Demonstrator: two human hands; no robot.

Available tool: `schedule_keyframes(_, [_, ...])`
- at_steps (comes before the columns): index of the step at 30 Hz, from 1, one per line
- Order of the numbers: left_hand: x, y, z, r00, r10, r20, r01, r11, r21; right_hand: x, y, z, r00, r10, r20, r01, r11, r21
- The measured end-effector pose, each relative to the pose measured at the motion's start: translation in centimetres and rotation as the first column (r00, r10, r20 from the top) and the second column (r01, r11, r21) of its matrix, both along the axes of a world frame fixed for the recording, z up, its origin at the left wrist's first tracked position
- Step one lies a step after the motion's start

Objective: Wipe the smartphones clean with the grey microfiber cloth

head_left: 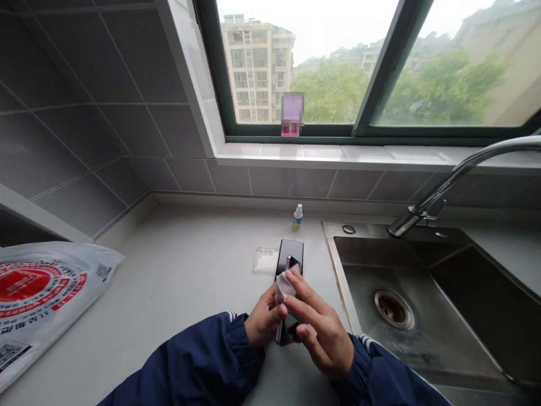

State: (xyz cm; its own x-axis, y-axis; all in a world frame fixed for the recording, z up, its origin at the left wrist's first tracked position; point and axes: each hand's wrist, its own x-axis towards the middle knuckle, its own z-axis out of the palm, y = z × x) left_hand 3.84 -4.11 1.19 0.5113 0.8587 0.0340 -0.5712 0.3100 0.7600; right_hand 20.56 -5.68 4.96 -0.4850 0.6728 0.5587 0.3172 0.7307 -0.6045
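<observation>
My left hand (262, 318) is closed around the side of a dark, glossy phone (291, 322), held at a tilt above the counter. A small white cloth (284, 285) with a zigzag edge lies on the phone's face. The fingers of my right hand (323, 327) press the cloth there, fairly straight, with the thumb lower down. Behind my hands a dark flat device like another phone (291, 247) rests on the counter, partly hidden. A clear phone case (265, 260) lies at its left. Farther back stands a small white-capped spray bottle (297, 217).
To the right is a steel sink (359, 276) with a chrome faucet (435, 192). A printed white plastic bag (84, 265) lies on the pale counter (177, 270) at the left. Tiled walls and a window (329, 131) bound the back.
</observation>
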Motion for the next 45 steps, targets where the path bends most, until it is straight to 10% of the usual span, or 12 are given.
schedule_keyframes(15, [-1.3,0.9,0.3,0.973,0.198,-0.119,-0.215,0.964,-0.156,-1.3,-0.5,-1.4,0.979,-0.203,-0.022,0.203,0.962,0.183])
schedule_keyframes(22, [-1.8,1.5,0.9,0.961,0.213,-0.177,-0.231,0.969,-0.089,-1.3,-1.1,-0.9,0.910,-0.340,-0.236,0.313,0.938,-0.145])
schedule_keyframes(26, [-1.5,1.8,1.8,0.950,0.248,-0.190,-0.261,0.964,-0.046,-0.9,-0.1,-0.7,0.720,-0.547,-0.426,0.108,0.695,-0.711])
schedule_keyframes(30, [-0.9,1.6,1.4,0.960,0.258,-0.111,-0.266,0.962,-0.065,-1.2,1.1,-0.6,0.574,-0.654,-0.493,-0.237,0.444,-0.864])
schedule_keyframes(40, [-0.3,0.9,3.3,0.968,0.248,0.030,-0.234,0.942,-0.240,-3.0,-0.2,-2.2,0.728,-0.504,-0.465,-0.440,0.178,-0.880])
schedule_keyframes(45, [-0.9,1.3,3.6,0.973,0.231,0.012,-0.217,0.929,-0.298,-1.9,0.1,-1.2,0.770,-0.413,-0.487,-0.477,0.134,-0.869])
